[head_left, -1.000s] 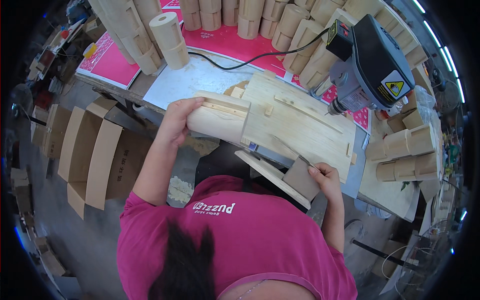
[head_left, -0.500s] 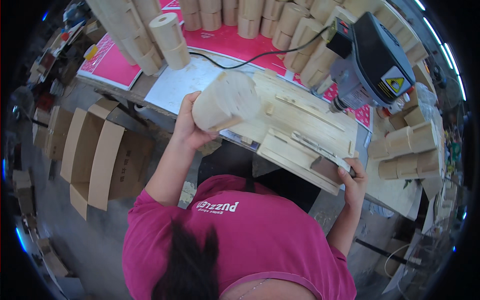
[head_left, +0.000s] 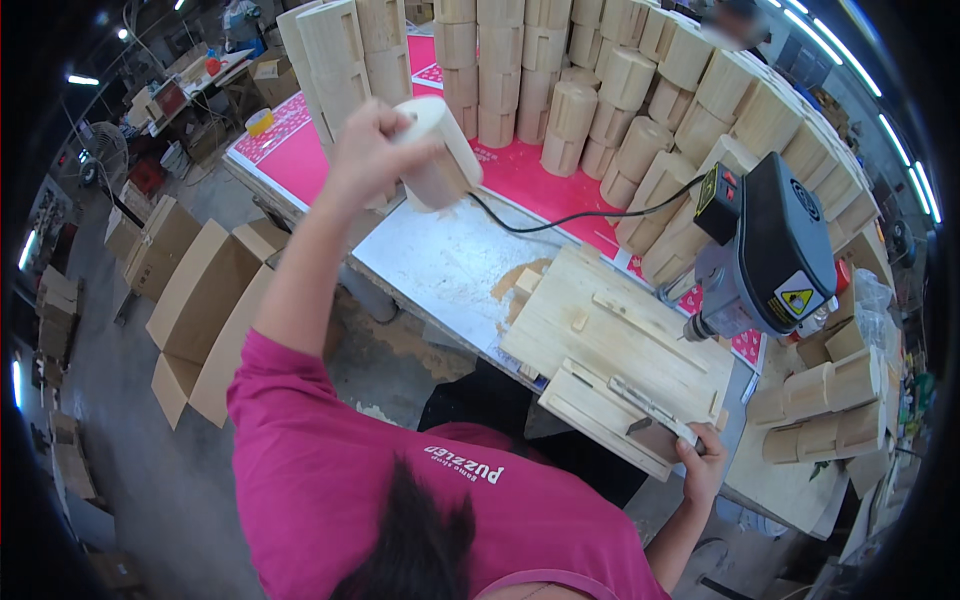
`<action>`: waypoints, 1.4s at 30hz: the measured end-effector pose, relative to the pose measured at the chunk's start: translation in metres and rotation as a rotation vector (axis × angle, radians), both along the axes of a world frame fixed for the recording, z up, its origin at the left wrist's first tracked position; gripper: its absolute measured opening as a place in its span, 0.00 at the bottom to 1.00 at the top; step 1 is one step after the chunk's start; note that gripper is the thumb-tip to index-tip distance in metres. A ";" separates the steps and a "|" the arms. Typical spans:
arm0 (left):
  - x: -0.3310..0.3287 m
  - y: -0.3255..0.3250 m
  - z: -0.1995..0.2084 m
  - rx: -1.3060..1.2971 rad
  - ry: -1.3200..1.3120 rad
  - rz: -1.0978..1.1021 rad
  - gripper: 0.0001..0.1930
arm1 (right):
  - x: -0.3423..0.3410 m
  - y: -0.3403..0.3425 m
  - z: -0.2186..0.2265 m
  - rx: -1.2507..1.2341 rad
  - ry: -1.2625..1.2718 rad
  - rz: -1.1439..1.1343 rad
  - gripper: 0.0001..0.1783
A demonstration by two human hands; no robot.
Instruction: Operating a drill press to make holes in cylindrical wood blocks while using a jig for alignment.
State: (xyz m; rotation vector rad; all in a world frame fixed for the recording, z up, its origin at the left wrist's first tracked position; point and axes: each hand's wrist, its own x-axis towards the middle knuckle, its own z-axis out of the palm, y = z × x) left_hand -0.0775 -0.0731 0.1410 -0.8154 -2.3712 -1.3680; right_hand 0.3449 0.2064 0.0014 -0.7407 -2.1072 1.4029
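Observation:
My left hand (head_left: 375,150) is raised over the left part of the bench, its fingers closed on the upper end of a pale wooden cylinder (head_left: 440,170). That cylinder is tilted and hangs above the white board (head_left: 420,260), close to the standing cylinders. Low on the right, my right hand (head_left: 702,458) is closed round the near end of a metal clamp lever (head_left: 650,400) on a flat wooden jig (head_left: 580,400); its exact grip is partly hidden. Behind the jig lies a larger wooden base board (head_left: 630,320) with strips on it. A drill head (head_left: 770,250) stands over its right side.
Stacked wooden cylinders (head_left: 500,75) line the back on pink sheets (head_left: 520,170). A black cable (head_left: 560,222) runs across the bench to the drill. More cylinders (head_left: 825,415) lie at the right. An open cardboard box (head_left: 205,300) is on the floor at left. Another person (head_left: 735,25) is far back.
My left hand has lifted the cylinder away from the jig, up and toward the back left. My right hand stays at the clamp lever. The view has shifted, showing more of the back.

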 end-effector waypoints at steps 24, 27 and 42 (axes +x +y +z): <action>-0.165 0.044 0.046 -0.517 0.001 0.230 0.26 | -0.002 0.000 0.003 -0.101 0.012 -0.072 0.12; -0.164 0.045 0.045 -0.575 0.017 0.276 0.26 | -0.002 0.001 0.001 -0.027 0.019 -0.063 0.13; -0.108 0.153 0.017 -0.228 0.613 0.066 0.30 | -0.003 0.014 -0.008 -0.068 0.037 -0.027 0.14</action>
